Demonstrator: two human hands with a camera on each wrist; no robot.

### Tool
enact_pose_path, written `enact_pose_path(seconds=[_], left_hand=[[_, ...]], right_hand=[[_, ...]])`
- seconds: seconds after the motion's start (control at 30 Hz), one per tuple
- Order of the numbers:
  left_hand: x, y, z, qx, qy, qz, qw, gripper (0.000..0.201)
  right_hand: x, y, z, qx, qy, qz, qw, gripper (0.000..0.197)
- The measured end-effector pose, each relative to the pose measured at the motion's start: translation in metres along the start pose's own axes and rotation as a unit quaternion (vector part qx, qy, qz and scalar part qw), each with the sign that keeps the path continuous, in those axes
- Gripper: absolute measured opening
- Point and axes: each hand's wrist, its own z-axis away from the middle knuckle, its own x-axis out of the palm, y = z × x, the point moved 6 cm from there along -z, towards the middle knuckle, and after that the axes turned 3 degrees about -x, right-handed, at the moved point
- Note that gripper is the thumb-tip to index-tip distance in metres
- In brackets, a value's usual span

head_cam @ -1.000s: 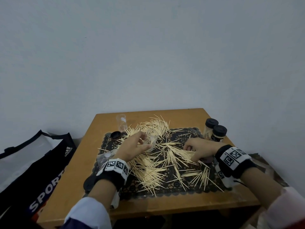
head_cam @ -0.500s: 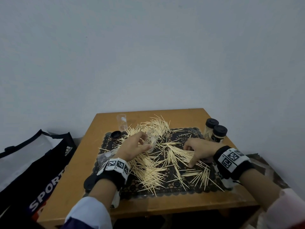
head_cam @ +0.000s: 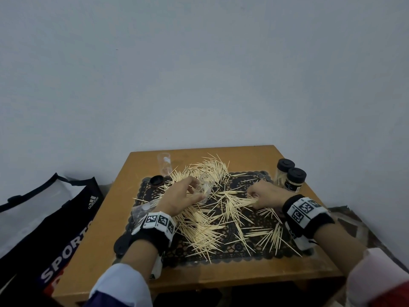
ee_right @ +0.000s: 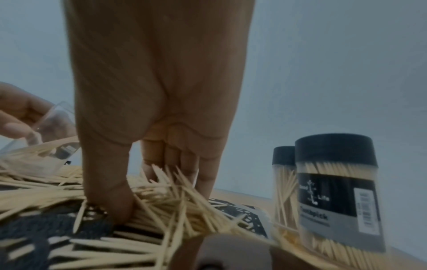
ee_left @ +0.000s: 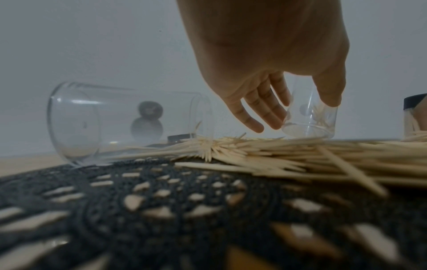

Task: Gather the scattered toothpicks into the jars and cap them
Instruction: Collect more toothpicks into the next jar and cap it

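Left hand: your left hand (head_cam: 181, 197) has fingers and thumb curled round an open clear jar (head_cam: 204, 187), tilted at centre frame above the pile.
Right hand: your right hand (head_cam: 264, 194) pinches a bundle of toothpicks (ee_right: 161, 206) between thumb and fingers, low against the black lace mat (head_cam: 243, 254).
Toothpicks: most lie scattered (head_cam: 205, 231) across the mat, mid-frame on the counter (head_cam: 221, 275).
Other jars: two capped, filled jars (head_cam: 290, 177) stand right of centre; one empty jar (head_cam: 164, 163) upright at the far left, another (ee_left: 120, 122) on its side.
Handling: the picks look light, stiff and sharp-tipped, and likely to splay; pinch a bundle mid-length, aligned. The jar looks smooth, so grip its wall firmly.
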Motion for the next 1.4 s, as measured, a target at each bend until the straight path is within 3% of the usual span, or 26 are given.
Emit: enact_pose_path(seconds=[0.07, 0.13, 0.43, 0.6, 0.7, 0.83, 0.93, 1.0, 1.17, 1.3, 1.4], left_hand=[[0.0, 0.0, 0.0, 0.0, 0.0, 0.0, 1.0, 0.044], [0.0, 0.0, -0.001, 0.001, 0.001, 0.0, 1.0, 0.043], [-0.001, 0.002, 0.0, 0.006, 0.004, 0.004, 1.0, 0.044], [-0.001, 0.002, 0.001, 0.005, 0.003, 0.006, 1.0, 0.045], [-0.002, 0.003, 0.001, 0.002, 0.003, 0.004, 1.0, 0.049], [-0.004, 0.005, 0.002, 0.001, 0.001, 0.007, 1.0, 0.061], [-0.005, 0.008, 0.003, 0.003, -0.001, -0.006, 1.0, 0.077], [-0.005, 0.01, 0.003, 0.008, 0.001, -0.01, 1.0, 0.081], [-0.005, 0.011, 0.002, 0.015, 0.009, 0.008, 1.0, 0.048], [-0.007, 0.01, 0.002, 0.02, 0.014, 0.008, 1.0, 0.048], [-0.009, 0.01, 0.003, 0.049, 0.033, -0.032, 0.998, 0.043]], right_hand=[[0.0, -0.002, -0.002, 0.003, -0.008, 0.007, 1.0, 0.006], [0.003, -0.002, -0.004, 0.006, -0.019, 0.01, 1.0, 0.023], [0.008, -0.009, -0.013, 0.03, -0.048, -0.052, 0.997, 0.037], [0.012, -0.012, -0.018, 0.025, -0.062, -0.046, 0.997, 0.017], [0.014, -0.014, -0.018, 0.025, -0.063, -0.042, 0.997, 0.021], [0.011, -0.017, -0.016, 0.038, -0.069, -0.027, 0.997, 0.03], [-0.001, -0.023, -0.015, 0.045, -0.056, -0.005, 0.997, 0.013], [-0.008, -0.026, -0.018, 0.045, -0.034, -0.043, 0.998, 0.012], [-0.021, -0.04, -0.026, 0.015, 0.03, -0.259, 0.965, 0.03], [-0.028, -0.054, -0.036, -0.012, 0.072, -0.358, 0.931, 0.004], [-0.026, -0.059, -0.047, -0.011, 0.082, -0.427, 0.9, 0.006]])
